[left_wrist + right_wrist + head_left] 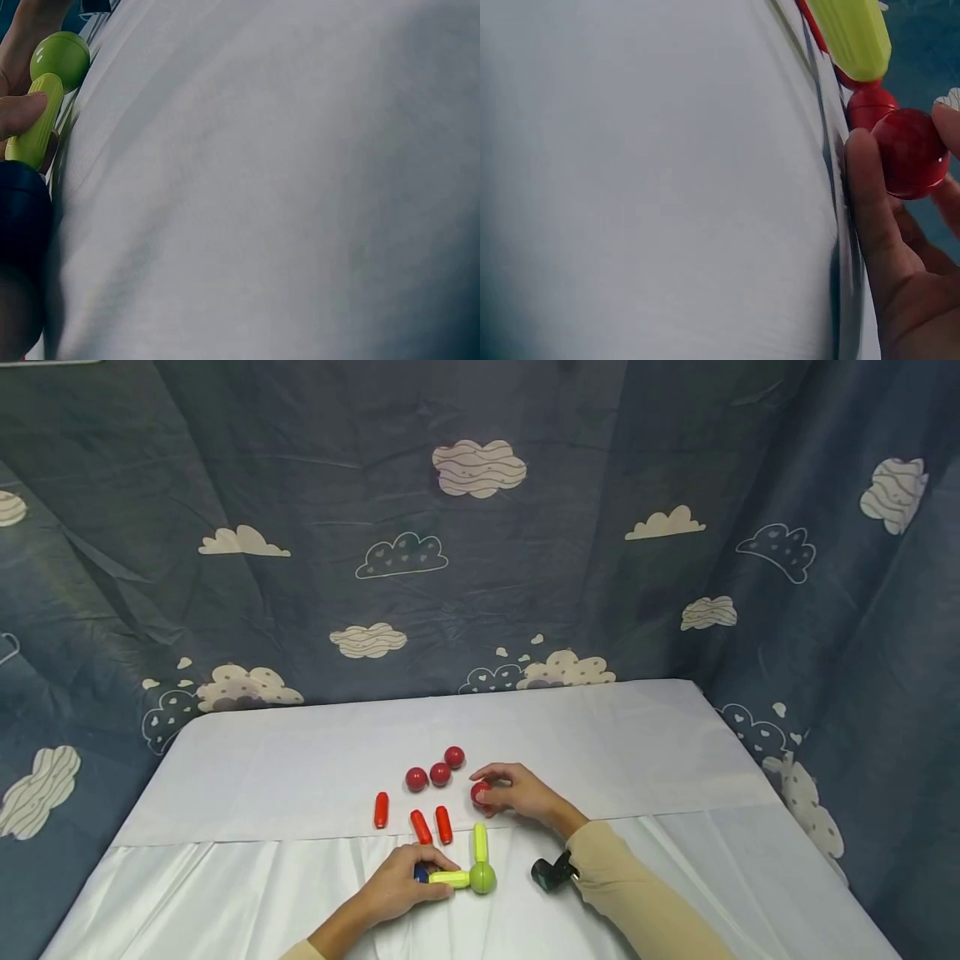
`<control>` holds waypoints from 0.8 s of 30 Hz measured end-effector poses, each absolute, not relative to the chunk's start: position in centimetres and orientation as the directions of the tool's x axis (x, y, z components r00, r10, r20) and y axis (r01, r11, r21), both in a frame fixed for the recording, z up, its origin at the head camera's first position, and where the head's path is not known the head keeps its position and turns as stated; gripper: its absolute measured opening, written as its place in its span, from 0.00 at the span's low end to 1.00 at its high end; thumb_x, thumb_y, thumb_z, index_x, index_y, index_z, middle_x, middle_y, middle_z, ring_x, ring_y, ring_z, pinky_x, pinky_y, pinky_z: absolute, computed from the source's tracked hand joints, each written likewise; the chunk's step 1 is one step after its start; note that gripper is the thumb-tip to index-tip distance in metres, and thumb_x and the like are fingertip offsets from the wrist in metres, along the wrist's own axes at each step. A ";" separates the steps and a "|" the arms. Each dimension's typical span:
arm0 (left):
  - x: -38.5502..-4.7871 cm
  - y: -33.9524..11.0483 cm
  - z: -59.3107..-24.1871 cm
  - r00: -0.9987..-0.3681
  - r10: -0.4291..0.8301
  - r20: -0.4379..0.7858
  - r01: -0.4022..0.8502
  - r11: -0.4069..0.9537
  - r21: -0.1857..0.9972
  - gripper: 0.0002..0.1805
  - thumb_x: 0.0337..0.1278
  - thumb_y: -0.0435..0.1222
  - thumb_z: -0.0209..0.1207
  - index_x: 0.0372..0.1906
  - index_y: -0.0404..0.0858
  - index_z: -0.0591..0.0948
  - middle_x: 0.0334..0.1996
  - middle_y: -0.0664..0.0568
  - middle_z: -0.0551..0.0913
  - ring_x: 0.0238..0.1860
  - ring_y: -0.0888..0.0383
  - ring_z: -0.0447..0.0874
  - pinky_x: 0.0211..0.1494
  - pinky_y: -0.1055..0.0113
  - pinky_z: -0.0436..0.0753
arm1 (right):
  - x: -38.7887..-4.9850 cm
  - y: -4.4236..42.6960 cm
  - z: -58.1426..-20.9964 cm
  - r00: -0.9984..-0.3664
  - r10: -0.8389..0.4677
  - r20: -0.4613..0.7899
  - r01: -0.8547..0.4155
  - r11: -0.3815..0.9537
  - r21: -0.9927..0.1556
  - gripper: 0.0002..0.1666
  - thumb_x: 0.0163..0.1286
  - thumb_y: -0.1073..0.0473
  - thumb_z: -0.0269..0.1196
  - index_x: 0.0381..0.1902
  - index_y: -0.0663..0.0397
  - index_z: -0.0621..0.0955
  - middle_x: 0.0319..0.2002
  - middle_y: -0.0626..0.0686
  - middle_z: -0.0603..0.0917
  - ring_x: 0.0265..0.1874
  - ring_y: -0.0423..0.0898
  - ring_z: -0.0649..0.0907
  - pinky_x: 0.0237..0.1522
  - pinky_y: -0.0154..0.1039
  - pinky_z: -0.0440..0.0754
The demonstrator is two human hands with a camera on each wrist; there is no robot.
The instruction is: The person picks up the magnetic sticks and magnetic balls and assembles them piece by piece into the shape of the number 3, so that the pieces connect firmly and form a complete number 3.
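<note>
My left hand (401,885) grips a joined piece near the table's front: a yellow-green ribbed rod (450,879) between a dark blue ball (22,210) and a green ball (482,878). Fingers partly cover the blue ball in the head view. From the green ball a second yellow-green rod (480,842) points away toward the back. Farther back and to the right, my right hand (525,793) holds a glossy red ball (911,154) between thumb and fingers. Whether that ball touches the cloth cannot be told.
Three loose red balls (440,774) lie behind and left of the right hand. Three red rods (382,810) are spread in front of them, two close to the left hand. White cloth (247,777) covers the table, and a dark cloud-patterned curtain (570,568) hangs behind.
</note>
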State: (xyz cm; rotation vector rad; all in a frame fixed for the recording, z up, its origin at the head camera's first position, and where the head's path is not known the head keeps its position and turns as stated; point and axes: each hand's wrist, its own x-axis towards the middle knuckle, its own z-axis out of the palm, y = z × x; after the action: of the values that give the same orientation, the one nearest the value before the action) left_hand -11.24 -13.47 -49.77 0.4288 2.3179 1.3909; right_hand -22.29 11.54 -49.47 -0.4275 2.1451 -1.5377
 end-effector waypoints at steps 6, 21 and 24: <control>-11.2 -13.5 -49.6 -0.875 0.448 -0.183 0.055 0.468 0.882 0.12 0.59 0.35 0.75 0.47 0.39 0.90 0.44 0.51 0.90 0.44 0.62 0.78 0.51 0.71 0.74 | -21.7 11.4 -49.3 -0.844 -0.505 -0.179 -0.024 0.370 -0.929 0.20 0.73 0.64 0.67 0.59 0.69 0.83 0.54 0.65 0.87 0.37 0.41 0.85 0.42 0.36 0.87; -11.1 -13.4 -49.7 -0.879 0.438 -0.186 0.052 0.476 0.878 0.12 0.58 0.35 0.75 0.47 0.40 0.90 0.43 0.52 0.89 0.44 0.61 0.77 0.51 0.70 0.74 | -21.0 11.3 -49.0 -0.843 -0.507 -0.180 -0.062 0.423 -0.904 0.18 0.70 0.65 0.70 0.55 0.66 0.86 0.47 0.61 0.90 0.34 0.41 0.84 0.38 0.34 0.86; -11.1 -13.4 -49.7 -0.879 0.441 -0.184 0.051 0.469 0.882 0.12 0.59 0.35 0.75 0.47 0.39 0.90 0.44 0.52 0.89 0.44 0.61 0.77 0.50 0.70 0.74 | -20.9 11.2 -48.9 -0.843 -0.506 -0.181 -0.076 0.445 -0.892 0.17 0.69 0.64 0.71 0.54 0.65 0.87 0.44 0.58 0.90 0.32 0.41 0.82 0.35 0.32 0.83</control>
State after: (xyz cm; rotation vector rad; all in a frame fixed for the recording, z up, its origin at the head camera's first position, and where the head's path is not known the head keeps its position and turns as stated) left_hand -11.15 -13.45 -49.71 0.4129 2.3344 1.3822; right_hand -20.88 11.24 -48.88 -0.4900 2.2772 -1.3741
